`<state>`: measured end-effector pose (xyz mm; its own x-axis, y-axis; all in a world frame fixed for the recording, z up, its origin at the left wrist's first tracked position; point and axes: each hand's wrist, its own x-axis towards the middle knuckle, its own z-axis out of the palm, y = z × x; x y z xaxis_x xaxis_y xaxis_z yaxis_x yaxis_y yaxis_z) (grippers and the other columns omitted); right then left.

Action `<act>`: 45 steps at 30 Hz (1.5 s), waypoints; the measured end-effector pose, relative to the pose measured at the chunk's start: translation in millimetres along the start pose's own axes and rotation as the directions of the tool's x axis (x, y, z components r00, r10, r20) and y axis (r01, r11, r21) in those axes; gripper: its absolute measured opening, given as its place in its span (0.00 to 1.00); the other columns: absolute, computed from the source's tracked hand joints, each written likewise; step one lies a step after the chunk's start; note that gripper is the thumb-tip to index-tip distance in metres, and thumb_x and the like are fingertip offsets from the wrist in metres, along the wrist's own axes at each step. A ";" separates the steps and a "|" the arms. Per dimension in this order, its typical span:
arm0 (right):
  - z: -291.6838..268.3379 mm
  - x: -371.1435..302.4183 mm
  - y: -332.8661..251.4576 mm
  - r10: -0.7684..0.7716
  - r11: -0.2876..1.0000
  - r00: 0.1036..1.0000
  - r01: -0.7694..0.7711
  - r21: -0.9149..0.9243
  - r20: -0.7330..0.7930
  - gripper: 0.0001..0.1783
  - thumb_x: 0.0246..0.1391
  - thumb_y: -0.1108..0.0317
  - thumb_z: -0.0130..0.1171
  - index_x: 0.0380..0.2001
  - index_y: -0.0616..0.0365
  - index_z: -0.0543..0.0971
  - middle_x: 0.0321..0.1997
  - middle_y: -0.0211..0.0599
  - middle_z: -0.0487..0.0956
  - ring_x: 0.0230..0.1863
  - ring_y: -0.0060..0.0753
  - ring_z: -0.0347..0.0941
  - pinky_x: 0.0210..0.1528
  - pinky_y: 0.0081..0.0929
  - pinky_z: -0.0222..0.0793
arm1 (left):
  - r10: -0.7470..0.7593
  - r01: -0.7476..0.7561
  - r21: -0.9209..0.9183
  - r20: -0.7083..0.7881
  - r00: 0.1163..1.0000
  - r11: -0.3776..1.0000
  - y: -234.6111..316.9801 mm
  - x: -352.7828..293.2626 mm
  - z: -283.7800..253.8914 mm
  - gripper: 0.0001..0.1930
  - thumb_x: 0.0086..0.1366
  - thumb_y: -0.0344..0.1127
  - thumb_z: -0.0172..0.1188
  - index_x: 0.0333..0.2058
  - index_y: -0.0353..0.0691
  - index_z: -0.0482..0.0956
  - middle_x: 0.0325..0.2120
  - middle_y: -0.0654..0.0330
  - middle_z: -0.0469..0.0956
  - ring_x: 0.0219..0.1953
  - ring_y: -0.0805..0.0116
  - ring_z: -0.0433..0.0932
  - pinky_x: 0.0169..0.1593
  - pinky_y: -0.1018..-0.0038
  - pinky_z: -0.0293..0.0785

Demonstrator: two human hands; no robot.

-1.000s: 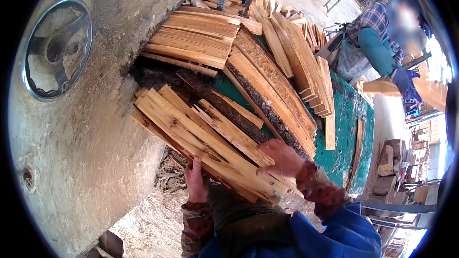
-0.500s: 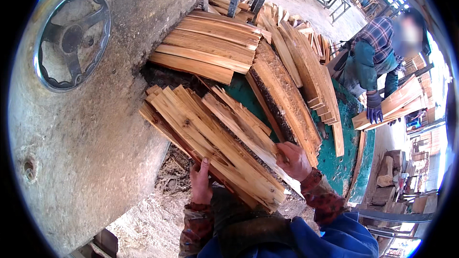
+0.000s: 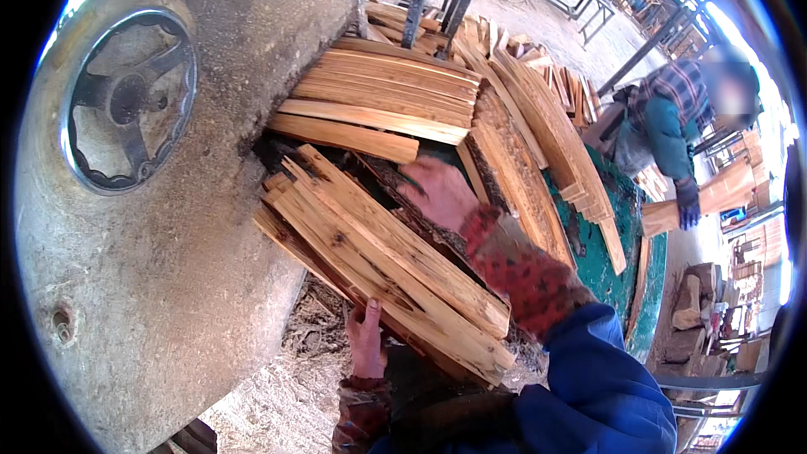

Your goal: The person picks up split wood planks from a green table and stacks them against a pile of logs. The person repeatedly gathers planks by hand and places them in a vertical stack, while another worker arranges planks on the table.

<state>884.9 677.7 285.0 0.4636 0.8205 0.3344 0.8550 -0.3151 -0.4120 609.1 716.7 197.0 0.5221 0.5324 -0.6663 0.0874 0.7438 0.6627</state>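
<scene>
A bundle of rough wooden slats (image 3: 370,244) lies aslant in front of me, its near end close to my body. My left hand (image 3: 366,340) grips the bundle's left edge, thumb on top and fingers hidden beneath. Just beyond the bundle, my right hand (image 3: 441,193) is over a dark, bark-edged strip (image 3: 420,223). Its fingers are smeared by motion, so their grip cannot be made out. Near its fingertips is a neat stack of slats (image 3: 387,92), whose closest slat (image 3: 345,134) lies slightly apart.
A concrete-like block with a metal handwheel (image 3: 128,101) stands at left. More bark-edged boards (image 3: 525,193) and stepped planks (image 3: 563,143) rest on a green surface (image 3: 622,277). At right, a co-worker's gloved hand (image 3: 688,202) holds a plank (image 3: 714,189). Metal posts (image 3: 420,0) rise behind.
My right hand has left the bundle's right side and moved away from me, toward the far stack. The pale slat it held no longer shows there. My left hand keeps its grip.
</scene>
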 end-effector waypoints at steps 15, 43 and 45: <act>56.6 76.8 71.4 0.149 0.982 0.933 -0.100 -0.162 0.328 0.33 0.44 0.48 0.62 0.52 0.54 0.73 0.47 0.53 0.70 0.50 0.56 0.70 0.52 0.49 0.65 | 0.062 -0.062 0.008 0.042 0.997 0.998 -3.8 1.2 -3.1 0.25 0.65 0.50 0.61 0.50 0.33 0.72 0.43 0.56 0.76 0.42 0.65 0.77 0.45 0.68 0.77; -4.1 -129.8 64.3 0.511 0.814 0.680 -0.579 -0.041 0.526 0.51 0.37 0.25 0.62 0.44 0.68 0.74 0.42 0.56 0.77 0.46 0.55 0.74 0.48 0.46 0.70 | 0.139 -0.135 -0.034 0.167 0.976 0.990 -27.4 14.3 -27.1 0.31 0.67 0.55 0.56 0.57 0.33 0.68 0.53 0.57 0.74 0.54 0.62 0.73 0.57 0.64 0.70; -3.9 -130.7 63.8 0.490 0.800 0.669 -0.600 0.017 0.559 0.50 0.36 0.25 0.62 0.39 0.69 0.76 0.37 0.56 0.79 0.42 0.54 0.77 0.45 0.46 0.72 | 0.150 -0.151 -0.002 0.139 0.979 0.989 -34.6 14.6 -33.0 0.31 0.68 0.56 0.54 0.57 0.35 0.68 0.53 0.58 0.74 0.54 0.64 0.73 0.56 0.66 0.70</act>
<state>879.9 548.5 218.4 0.5992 0.6609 -0.4518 0.4017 -0.7364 -0.5444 585.7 712.1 153.0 0.6420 0.5765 -0.5055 0.0055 0.6558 0.7549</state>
